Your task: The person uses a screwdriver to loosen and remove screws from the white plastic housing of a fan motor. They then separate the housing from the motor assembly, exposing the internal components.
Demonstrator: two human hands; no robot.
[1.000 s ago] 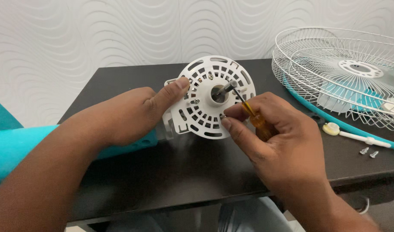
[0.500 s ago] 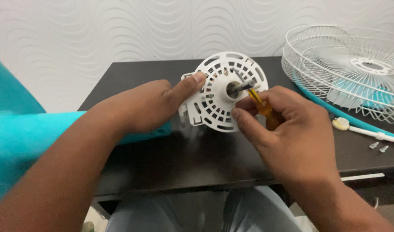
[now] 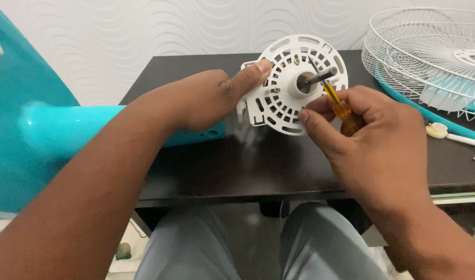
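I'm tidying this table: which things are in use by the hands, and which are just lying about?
In use:
white slotted motor plate, steadied by the left hand
amber-handled screwdriver, in the right hand
turquoise fan body

Lying about:
white wire fan guard
small white part

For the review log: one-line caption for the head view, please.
Left hand steadies a white slotted fan motor plate while right hand works an amber-handled screwdriver at it, over a dark table.

On the dark rectangular table (image 3: pixel 237 171), the round white slotted plastic fan motor plate (image 3: pixel 289 85) stands upright at the middle. The white wire fan guard (image 3: pixel 429 57) lies to its right, and the turquoise plastic fan body (image 3: pixel 66 132) lies to its left.
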